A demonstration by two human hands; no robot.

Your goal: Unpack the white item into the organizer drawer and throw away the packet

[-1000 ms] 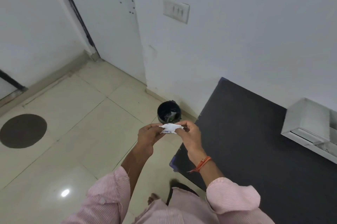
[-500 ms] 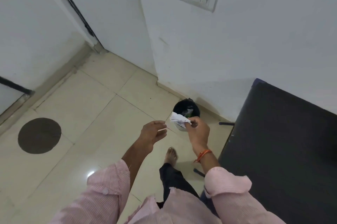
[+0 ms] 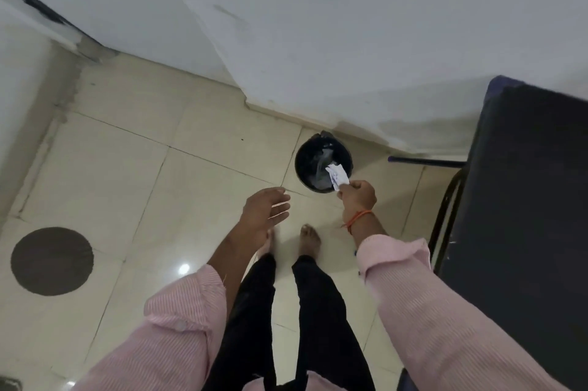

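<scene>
My right hand (image 3: 357,198) pinches a crumpled white packet (image 3: 336,175) and holds it over the near right rim of a small round black bin (image 3: 310,164) that stands on the floor by the wall. Some scraps lie inside the bin. My left hand (image 3: 264,212) hovers to the left of the bin, fingers spread, holding nothing. The organizer drawer and the white item are out of sight.
A dark table (image 3: 521,199) with a black metal leg (image 3: 445,215) fills the right side. The white wall (image 3: 350,40) runs behind the bin. My bare feet (image 3: 308,239) stand on beige floor tiles, and a dark round patch (image 3: 52,260) marks the floor at left.
I have stepped closer and looked down. My right hand has carried the packet over the bin, while my left hand has let go of it and opened.
</scene>
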